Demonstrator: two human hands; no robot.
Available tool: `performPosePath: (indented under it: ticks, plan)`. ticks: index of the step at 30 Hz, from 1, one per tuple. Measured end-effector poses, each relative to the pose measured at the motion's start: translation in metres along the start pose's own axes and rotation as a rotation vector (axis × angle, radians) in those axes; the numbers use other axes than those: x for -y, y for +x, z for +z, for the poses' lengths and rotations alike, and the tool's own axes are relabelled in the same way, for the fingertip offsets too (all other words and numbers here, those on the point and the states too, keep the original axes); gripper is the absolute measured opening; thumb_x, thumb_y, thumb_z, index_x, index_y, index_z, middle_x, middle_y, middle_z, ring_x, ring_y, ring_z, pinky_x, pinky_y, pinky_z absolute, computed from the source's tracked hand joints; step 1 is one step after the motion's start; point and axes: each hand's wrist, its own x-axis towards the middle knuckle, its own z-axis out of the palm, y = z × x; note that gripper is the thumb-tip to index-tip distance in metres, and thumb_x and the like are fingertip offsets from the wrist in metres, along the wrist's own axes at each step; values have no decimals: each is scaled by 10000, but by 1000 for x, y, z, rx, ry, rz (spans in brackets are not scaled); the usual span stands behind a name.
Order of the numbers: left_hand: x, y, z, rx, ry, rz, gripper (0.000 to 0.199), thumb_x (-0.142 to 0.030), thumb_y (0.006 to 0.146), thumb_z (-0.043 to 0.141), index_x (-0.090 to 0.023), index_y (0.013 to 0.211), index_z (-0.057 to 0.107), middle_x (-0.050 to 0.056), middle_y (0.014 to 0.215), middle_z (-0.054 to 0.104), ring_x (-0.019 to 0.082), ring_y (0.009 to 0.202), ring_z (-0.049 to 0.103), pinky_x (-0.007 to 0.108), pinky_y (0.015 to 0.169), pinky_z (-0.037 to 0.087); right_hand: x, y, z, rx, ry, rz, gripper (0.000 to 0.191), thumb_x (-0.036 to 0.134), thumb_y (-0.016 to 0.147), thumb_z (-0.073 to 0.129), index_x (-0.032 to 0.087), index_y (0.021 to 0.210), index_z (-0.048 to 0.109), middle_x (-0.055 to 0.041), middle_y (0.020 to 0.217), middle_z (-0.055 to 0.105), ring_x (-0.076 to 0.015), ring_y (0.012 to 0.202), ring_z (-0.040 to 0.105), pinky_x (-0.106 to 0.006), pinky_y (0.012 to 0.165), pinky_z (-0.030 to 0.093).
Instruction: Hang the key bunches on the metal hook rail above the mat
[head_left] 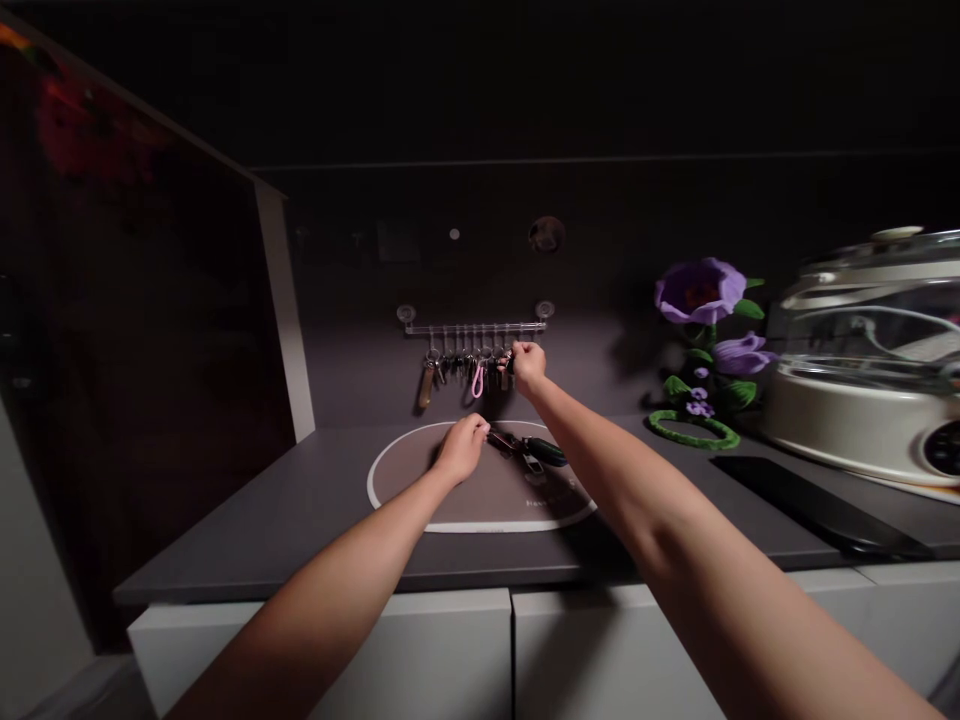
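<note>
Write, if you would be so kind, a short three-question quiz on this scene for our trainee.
1. Multiple choice: What colour is the loop that hangs under the rack?
a) green
b) pink
c) blue

2. True or false: The right hand is below the rack's right end, while the left hand is lower, over the mat.

3. Fill in: Between the mat and the pale appliance stand purple ____.

Key: 1. b; 2. true; 3. flowers.
</note>
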Motion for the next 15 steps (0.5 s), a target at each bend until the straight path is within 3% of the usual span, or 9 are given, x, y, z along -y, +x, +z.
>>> performPosePath:
  ticks: [6,15]
  plan:
    - [-3,0,-2,2,-2,-24,166,-206,831,408,-169,705,510,8,703,593,121,689,538,241,683,391,-13,1,-5,-34,-7,12,146,173,819,449,165,675,464,58,522,457,-54,427,498,-197,472,497]
    - [0,0,-1,10,-38,-59,152,-191,824,399,-168,728,514,-5,684,582,101,621,517,230,640,401,-23,3,-16,21,-103,-22,86,237,806,482,176,746,472,35,653,484,-63,549,503,-159,456,465]
